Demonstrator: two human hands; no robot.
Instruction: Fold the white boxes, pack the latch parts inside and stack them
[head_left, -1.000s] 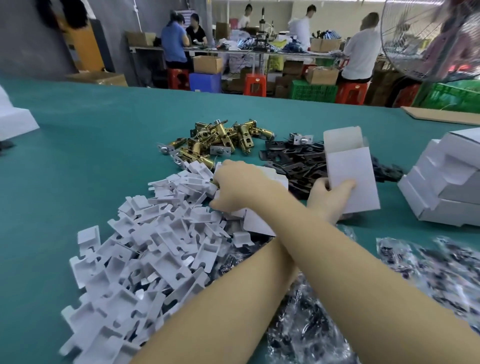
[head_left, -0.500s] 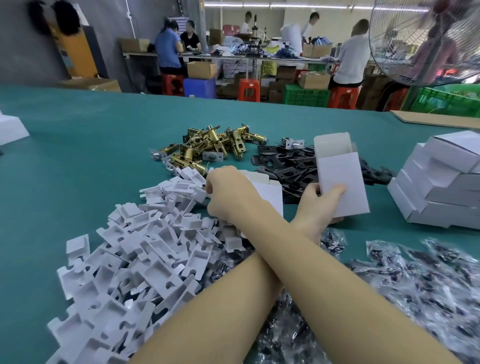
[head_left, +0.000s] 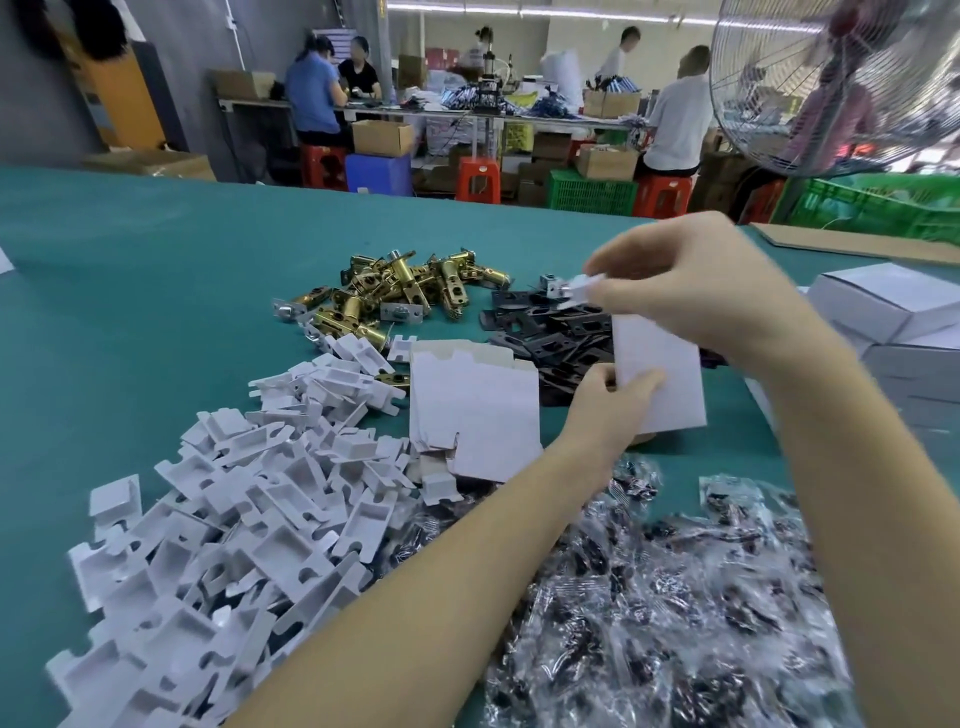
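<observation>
My left hand (head_left: 608, 405) grips the lower edge of an upright folded white box (head_left: 662, 374) standing on the green table. My right hand (head_left: 685, 283) is above the box's top and pinches a small white cardboard insert (head_left: 583, 287). The box's top is hidden behind my right hand. A flat unfolded box blank (head_left: 475, 410) lies to the left of the box. Brass latches (head_left: 405, 291) lie heaped behind it, with black plates (head_left: 558, 332) beside them.
A large pile of white inserts (head_left: 234, 519) covers the near left of the table (head_left: 130, 291). Clear bags of small dark parts (head_left: 675, 597) lie at the near right. Stacked closed white boxes (head_left: 883, 317) stand at the right edge. A fan (head_left: 831, 83) stands beyond.
My right hand has lifted from the insert pile at the left and swung right with one insert, ending above the box. My arms are no longer crossed. The left hand keeps holding the box.
</observation>
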